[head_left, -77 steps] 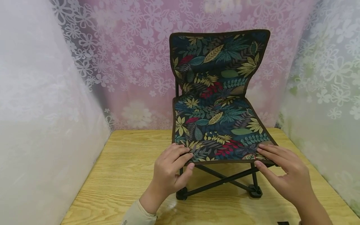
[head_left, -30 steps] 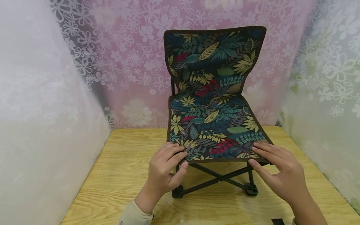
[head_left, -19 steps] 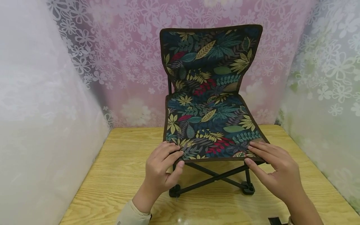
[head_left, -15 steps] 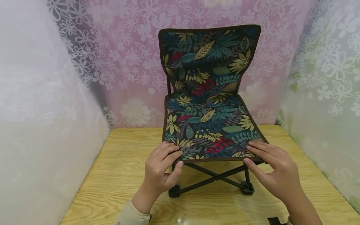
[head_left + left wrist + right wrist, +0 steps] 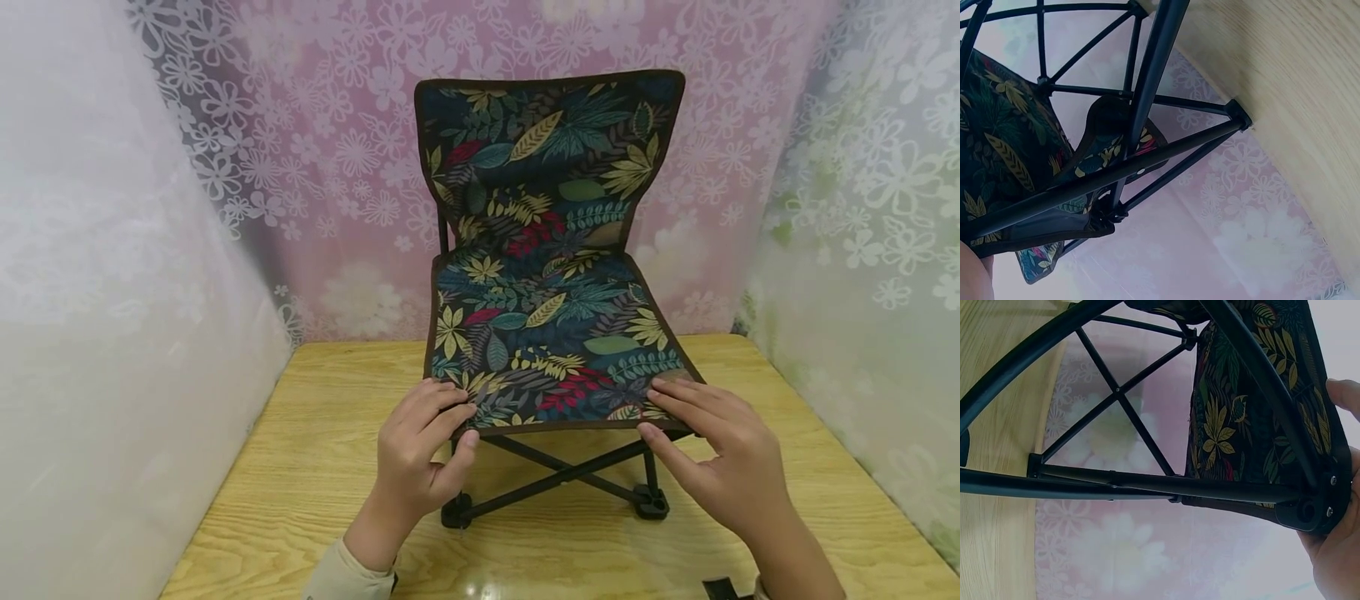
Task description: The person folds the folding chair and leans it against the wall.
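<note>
A folding chair (image 5: 555, 329) with dark leaf-print fabric and a brown hem stands unfolded on the wooden table. At its front left seat corner, my left hand (image 5: 420, 454) holds on, fingers over the fabric and thumb by the front hem. My right hand (image 5: 723, 458) grips the opposite front corner the same way. From below, the left wrist view shows the chair's black tubes (image 5: 1079, 187) and a sliver of the left hand (image 5: 971, 278). In the right wrist view, the right hand (image 5: 1338, 559) lies around the corner joint (image 5: 1310, 512).
The wooden table (image 5: 330, 442) extends beneath the chair to a pink floral curtain (image 5: 345, 167) behind. Pale sheets hang on the left (image 5: 135, 250) and right (image 5: 862, 275). A small black strap-like piece (image 5: 720, 588) shows near the right wrist at the bottom edge.
The chair has shifted to the left across the table, and both hands have moved along with it. Their hold on the front corners looks the same.
</note>
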A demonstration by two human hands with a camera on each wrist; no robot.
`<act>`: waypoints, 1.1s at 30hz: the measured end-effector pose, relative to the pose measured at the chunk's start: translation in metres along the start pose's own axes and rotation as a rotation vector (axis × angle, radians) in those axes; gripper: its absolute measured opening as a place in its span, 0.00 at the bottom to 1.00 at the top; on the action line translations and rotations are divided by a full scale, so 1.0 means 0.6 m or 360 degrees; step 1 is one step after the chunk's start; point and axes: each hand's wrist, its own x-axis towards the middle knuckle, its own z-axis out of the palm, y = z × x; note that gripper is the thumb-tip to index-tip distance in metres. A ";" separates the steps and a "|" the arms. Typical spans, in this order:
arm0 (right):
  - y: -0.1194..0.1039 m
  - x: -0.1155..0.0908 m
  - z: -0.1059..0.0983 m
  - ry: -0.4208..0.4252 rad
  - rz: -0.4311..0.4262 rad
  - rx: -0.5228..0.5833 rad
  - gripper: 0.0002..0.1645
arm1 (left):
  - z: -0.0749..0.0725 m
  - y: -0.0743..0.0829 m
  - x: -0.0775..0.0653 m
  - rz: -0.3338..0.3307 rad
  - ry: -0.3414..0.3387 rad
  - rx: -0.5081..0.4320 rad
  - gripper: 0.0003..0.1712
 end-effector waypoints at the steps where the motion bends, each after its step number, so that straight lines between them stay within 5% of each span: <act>1: 0.000 0.000 0.001 0.0009 -0.0007 0.0006 0.28 | 0.000 0.000 -0.001 -0.0001 0.0000 0.0001 0.20; 17: 0.002 0.004 0.007 0.0141 -0.0115 0.0068 0.24 | 0.003 -0.001 0.001 0.0020 0.0047 0.0007 0.21; 33: 0.001 0.001 0.002 0.0016 -0.0015 -0.0001 0.28 | 0.007 -0.003 -0.003 0.0030 0.0054 0.0011 0.21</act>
